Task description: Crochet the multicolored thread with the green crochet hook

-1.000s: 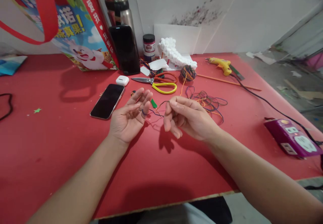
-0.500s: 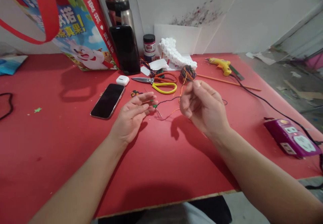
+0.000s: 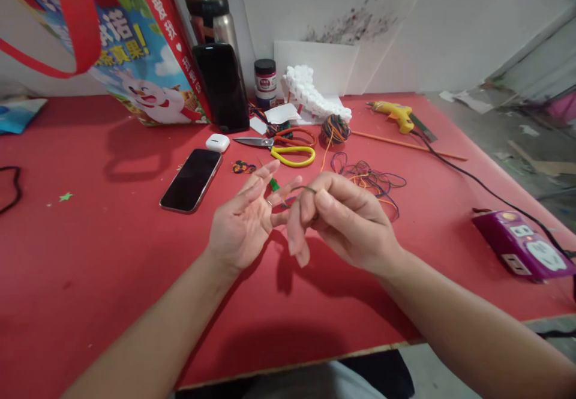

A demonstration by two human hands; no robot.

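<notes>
My left hand [image 3: 245, 222] is palm up above the red table [image 3: 90, 255], its fingers stretched out and apart, with thin coloured cord looped about the fingers. My right hand [image 3: 342, 219] is just to its right, thumb and fingers pinched on the thin cord [image 3: 302, 188] close to the left fingertips. A small green piece [image 3: 273, 184] lies just beyond the left fingers. Loose coloured cord [image 3: 369, 180] trails on the table behind my right hand toward a ball of cord [image 3: 335, 128].
A phone [image 3: 191, 179] and a white earbud case [image 3: 218, 142] lie to the left. Yellow-handled scissors [image 3: 288, 150], a yellow glue gun [image 3: 396, 115], a dark jar [image 3: 265, 75], white foam [image 3: 310, 96], a printed bag [image 3: 121, 45] and a purple power strip [image 3: 524, 246] stand around.
My right hand dropped from its raised position and came back left to the left fingertips, bringing the cord along. The left hand tilted more upright, palm open.
</notes>
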